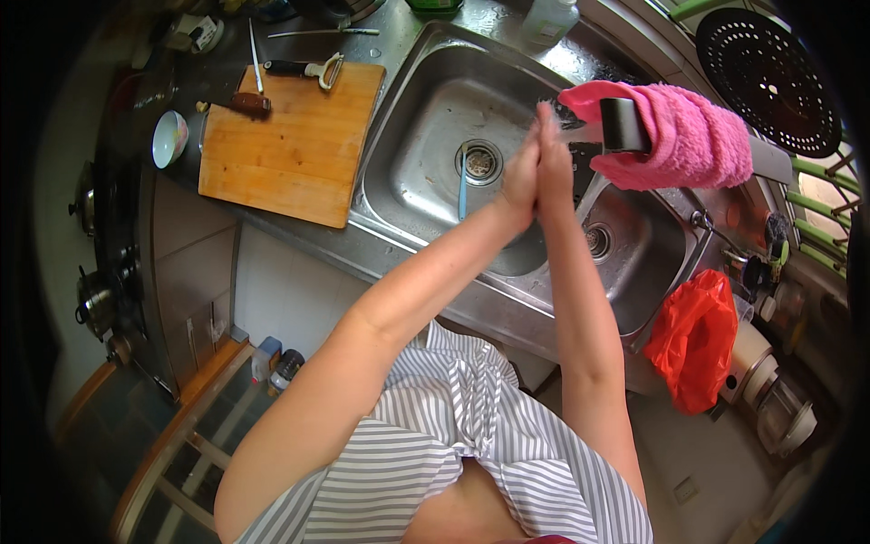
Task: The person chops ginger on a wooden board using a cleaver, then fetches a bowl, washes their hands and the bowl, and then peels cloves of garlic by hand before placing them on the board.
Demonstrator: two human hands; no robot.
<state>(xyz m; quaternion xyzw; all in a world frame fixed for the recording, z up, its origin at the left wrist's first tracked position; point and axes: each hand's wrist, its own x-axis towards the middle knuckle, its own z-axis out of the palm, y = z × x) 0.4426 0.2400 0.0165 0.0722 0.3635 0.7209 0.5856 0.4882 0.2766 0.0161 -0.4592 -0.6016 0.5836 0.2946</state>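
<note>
Over the divider of a double stainless steel sink (414,95), my left hand (520,173) and my right hand (556,173) press palm to palm. Their fingers point away from me and look blurred; the palms and whatever lies between them are hidden. Water splashes at the fingertips, just left of the dark faucet head (624,126). A pink towel (686,136) wraps the faucet behind its head. In the larger left basin, a blue-handled brush (463,187) lies with one end on the drain strainer (481,163).
Left of the sink lies a wooden cutting board (292,149) with a peeler (306,69) and a knife (253,102) at its far edge. A small bowl (170,139) stands beside it. A red plastic bag (697,343) sits right of the sink; a plastic bottle (550,22) stands behind it.
</note>
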